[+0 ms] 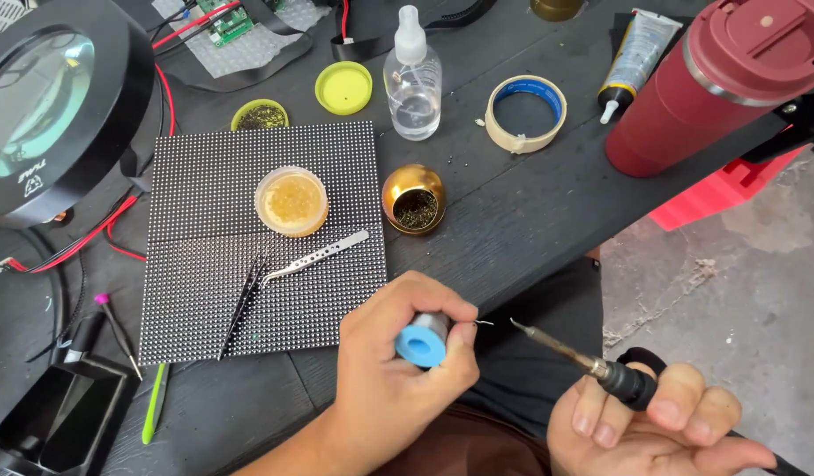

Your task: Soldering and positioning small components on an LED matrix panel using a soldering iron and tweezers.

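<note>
Desk (pixel 513 203) of dark boards fills most of the view, its far edge cut off. Magnifier lamp (pixel 54 106) is clipped at the left edge, and the dark red tumbler (pixel 716 84) is cropped at the top. On the dotted LED panel (pixel 266 238) lie a flux tub (pixel 291 201) and tweezers (pixel 314 257).

Near the desk's front edge, the left hand (pixel 398 370) has its fingers curled tight around a solder spool (pixel 422 339); a thin wire pokes out, hard to make out. Just right of it, the right hand (pixel 663 423), palm up, pinches the soldering iron (pixel 583 357) between thumb and fingers; its cord runs out of frame.
</note>
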